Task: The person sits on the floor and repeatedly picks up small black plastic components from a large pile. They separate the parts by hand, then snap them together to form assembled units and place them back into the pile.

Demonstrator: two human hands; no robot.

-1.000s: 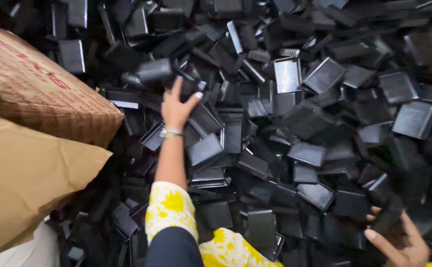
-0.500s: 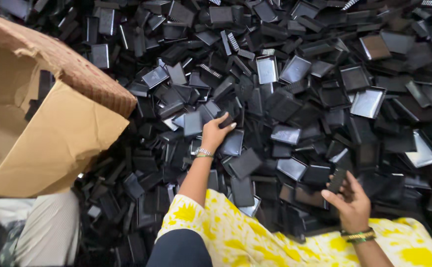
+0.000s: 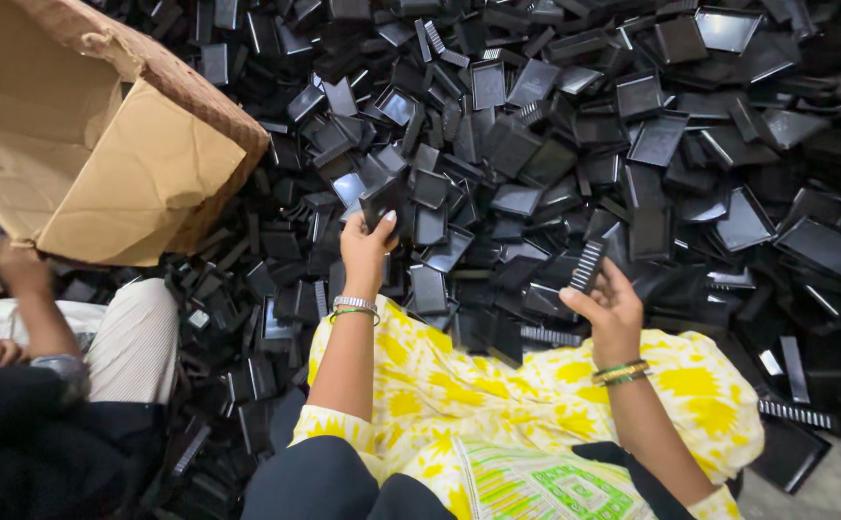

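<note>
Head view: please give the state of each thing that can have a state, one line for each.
Left hand: raised, fingers shut on a black tray.
Right hand: raised, holding a ribbed black piece.
Cardboard box: open, tipped on its side.
Pile of black trays: loose, jumbled, some face up, some on edge.
Other person's hand: at the box's lower edge.

Left arm: bare, reaching straight forward, with bracelets on the wrist.
Left hand (image 3: pixel 365 246): raised, back of the hand facing the camera, fingers curled closed around a small black piece (image 3: pixel 380 202).
Right arm: bare, bent and reaching forward, with bangles on the wrist.
Right hand (image 3: pixel 608 306): palm turned to the left, thumb and fingers pinching a ridged black strip (image 3: pixel 586 267).
</note>
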